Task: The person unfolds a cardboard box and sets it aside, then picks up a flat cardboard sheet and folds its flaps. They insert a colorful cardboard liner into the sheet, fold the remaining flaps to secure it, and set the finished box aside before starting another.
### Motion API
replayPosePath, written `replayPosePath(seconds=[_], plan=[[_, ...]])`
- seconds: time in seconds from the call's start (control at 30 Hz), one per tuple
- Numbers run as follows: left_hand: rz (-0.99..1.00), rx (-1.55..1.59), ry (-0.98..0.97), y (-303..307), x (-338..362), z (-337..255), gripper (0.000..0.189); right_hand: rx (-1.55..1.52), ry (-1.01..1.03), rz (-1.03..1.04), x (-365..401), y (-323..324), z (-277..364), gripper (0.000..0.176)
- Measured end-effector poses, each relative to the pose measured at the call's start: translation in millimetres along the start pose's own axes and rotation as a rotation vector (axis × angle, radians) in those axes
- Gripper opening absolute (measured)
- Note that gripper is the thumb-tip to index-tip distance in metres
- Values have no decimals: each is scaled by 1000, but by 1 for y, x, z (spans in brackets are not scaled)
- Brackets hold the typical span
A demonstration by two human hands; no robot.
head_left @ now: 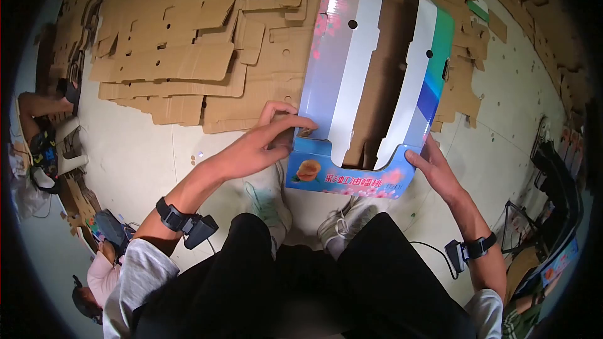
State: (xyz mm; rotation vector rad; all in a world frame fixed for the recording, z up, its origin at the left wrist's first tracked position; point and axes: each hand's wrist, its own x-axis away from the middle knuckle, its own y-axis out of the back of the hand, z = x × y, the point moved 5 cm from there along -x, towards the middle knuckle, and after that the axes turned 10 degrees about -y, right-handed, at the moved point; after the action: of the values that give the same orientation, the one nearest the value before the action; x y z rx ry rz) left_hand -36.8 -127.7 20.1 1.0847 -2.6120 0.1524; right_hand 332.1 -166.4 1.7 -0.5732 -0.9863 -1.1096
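A printed cardboard fruit box (348, 179) stands in front of me, its long side toward the far end of the floor. Its blue end panel carries a peach picture and red Chinese lettering. White flaps fold inward along both long sides, leaving a brown gap between them. My left hand (254, 147) grips the near left corner, with the index finger pressed on the top edge. At the near right corner, my right hand (433, 166) holds the box, thumb on the blue panel and the other fingers partly hidden behind the side.
Flattened cardboard sheets (182, 56) lie stacked beyond and left of the box. A black-framed object (556, 194) stands at the right. Other people are at the left edge, one in a pink top (102, 276), near a white stool (69, 144). My shoes (342, 223) are just below the box.
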Motion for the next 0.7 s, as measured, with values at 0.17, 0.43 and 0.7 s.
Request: replayPosePath(seconds=[0.17,0.43,0.7], plan=[[14,29,71,3,-4,-7,46,15,-5,31,-4,2,-5,84],[34,43,108,11,-6,-1,43,22,12,56,-9,4,-10,86],[-99,-54,48,6,-5,-4,32,36,19,78,-15,4,-12,89]])
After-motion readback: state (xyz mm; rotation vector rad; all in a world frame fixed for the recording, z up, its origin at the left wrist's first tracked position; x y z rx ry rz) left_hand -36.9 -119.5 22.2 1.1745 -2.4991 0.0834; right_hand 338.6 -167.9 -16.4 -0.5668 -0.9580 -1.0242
